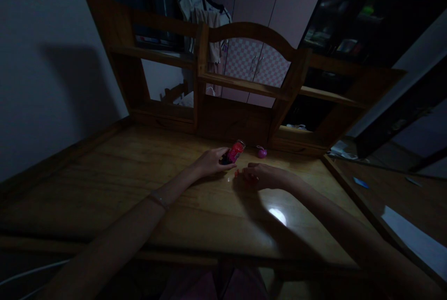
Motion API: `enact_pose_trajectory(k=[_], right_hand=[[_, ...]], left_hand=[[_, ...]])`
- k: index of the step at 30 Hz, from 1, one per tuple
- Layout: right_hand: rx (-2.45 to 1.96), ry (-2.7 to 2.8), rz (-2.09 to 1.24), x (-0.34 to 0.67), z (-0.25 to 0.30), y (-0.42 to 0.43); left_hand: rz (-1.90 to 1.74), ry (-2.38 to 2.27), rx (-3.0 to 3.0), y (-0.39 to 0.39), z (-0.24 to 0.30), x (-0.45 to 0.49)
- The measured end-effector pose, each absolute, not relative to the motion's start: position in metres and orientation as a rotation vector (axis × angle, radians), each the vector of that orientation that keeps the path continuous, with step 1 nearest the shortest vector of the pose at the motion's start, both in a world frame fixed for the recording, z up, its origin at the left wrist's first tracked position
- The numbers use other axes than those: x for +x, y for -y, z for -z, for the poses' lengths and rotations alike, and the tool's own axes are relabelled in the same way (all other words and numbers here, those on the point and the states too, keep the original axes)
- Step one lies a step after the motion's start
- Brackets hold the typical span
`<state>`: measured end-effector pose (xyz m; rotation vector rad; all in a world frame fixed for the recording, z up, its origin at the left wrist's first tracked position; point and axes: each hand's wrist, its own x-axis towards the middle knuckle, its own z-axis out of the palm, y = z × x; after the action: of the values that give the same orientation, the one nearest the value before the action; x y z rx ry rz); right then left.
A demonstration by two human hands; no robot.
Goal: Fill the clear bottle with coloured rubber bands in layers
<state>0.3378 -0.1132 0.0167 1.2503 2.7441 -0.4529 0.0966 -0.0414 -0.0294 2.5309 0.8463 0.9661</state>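
Observation:
The room is dim. My left hand (212, 161) rests on the wooden desk (122, 174) and grips a small red bottle (234, 152), tilted with its top pointing up and right. My right hand (260, 175) lies just right of it, fingers curled and pinched over some tiny red bits (236, 173) on the desktop; what it holds is too small to make out. A small round pink object (261, 152) sits on the desk behind my right hand, close to the shelf unit.
A wooden shelf unit (244, 85) stands along the desk's back edge. Clothes hang on a rack (209, 16) behind it. A second dark surface (401, 202) with papers adjoins at the right. A lamp glare (278, 216) shows on the desktop.

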Motion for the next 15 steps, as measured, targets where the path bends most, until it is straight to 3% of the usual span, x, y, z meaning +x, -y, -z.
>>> enact_pose_trajectory(k=[8,15], right_hand=[[1.235,-2.663,0.261,0.328,-0.017,0.113],[1.565,-2.698,0.549,0.347,-0.037,0.097]], left_hand=[[-0.959,-0.822,2.521,0.040,0.032,0.097],[-0.961,-0.831,2.532,0.041,0.030,0.097]])
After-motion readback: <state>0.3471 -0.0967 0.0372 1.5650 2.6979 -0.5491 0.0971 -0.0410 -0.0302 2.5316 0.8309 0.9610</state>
